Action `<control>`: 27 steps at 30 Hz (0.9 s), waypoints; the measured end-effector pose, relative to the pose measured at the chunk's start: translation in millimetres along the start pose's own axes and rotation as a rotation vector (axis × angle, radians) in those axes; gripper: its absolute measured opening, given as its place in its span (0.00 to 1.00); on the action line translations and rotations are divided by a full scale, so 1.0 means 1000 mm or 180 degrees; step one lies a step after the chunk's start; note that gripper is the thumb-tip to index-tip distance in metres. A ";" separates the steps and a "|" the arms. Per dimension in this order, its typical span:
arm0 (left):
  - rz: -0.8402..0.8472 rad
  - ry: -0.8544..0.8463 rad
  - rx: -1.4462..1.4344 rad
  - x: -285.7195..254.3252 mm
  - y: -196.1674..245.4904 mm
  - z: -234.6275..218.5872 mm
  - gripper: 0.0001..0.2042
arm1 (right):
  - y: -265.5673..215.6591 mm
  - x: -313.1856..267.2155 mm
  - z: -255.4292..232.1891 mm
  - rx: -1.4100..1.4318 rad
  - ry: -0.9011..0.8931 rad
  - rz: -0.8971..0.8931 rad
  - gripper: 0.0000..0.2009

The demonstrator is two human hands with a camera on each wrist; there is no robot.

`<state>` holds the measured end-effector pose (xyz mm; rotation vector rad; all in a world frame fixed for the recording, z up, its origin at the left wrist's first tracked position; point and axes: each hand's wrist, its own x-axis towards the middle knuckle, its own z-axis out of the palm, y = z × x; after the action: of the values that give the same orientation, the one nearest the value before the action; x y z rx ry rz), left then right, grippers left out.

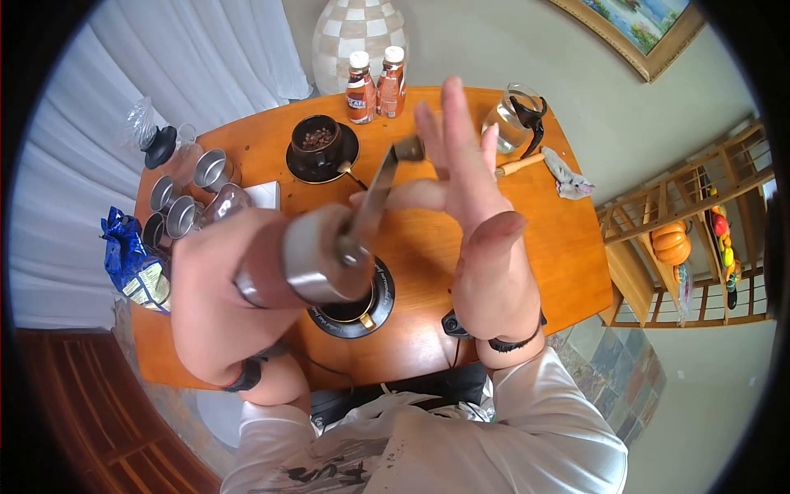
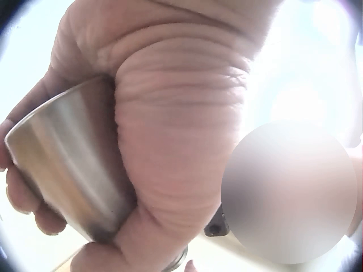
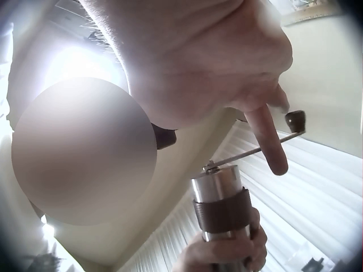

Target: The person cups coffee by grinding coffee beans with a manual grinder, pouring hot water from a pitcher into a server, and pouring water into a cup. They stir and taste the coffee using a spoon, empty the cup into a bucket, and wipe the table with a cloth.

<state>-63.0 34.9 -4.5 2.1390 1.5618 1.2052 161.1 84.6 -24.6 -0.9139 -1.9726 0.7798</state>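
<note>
A steel hand coffee grinder [image 1: 317, 259] with a brown band is gripped round its body by my left hand [image 1: 218, 288], its top tilted toward the right. The crank arm [image 1: 378, 189] reaches up from the grinder's top to a dark knob [image 3: 295, 121]. My right hand [image 1: 477, 189] is beside the crank with its fingers extended, and one finger overlaps the crank arm in the right wrist view. In the left wrist view, fingers wrap the grinder's steel lower part [image 2: 74, 158]. Beneath the grinder, a black cup on a black saucer [image 1: 385, 300] is partly hidden.
A black cup of coffee beans [image 1: 317, 136] stands on a saucer with a spoon [image 1: 350, 171]. At left are several metal cups [image 1: 212, 169] and a blue bag [image 1: 123, 247]. Two bottles [image 1: 360, 90], a glass jug [image 1: 510, 123], a brush [image 1: 522, 165] and a grey cloth [image 1: 566, 174] occupy the far side.
</note>
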 end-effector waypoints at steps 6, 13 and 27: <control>-0.0309 -0.1316 0.0229 0.005 -0.004 0.018 0.15 | 0.019 0.004 0.009 0.0868 0.0425 -0.0971 0.43; -0.0316 -0.0339 0.0504 0.006 -0.006 0.009 0.16 | -0.024 -0.014 -0.012 0.0344 -0.0914 -0.0250 0.68; 0.0057 -0.1197 -0.0059 -0.002 0.001 0.010 0.19 | 0.002 0.003 0.001 0.0161 0.0661 -0.0118 0.58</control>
<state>-55.5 35.4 -10.8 2.2109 1.3627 0.7584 159.3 87.8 -25.7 -0.8889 -1.7762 0.6820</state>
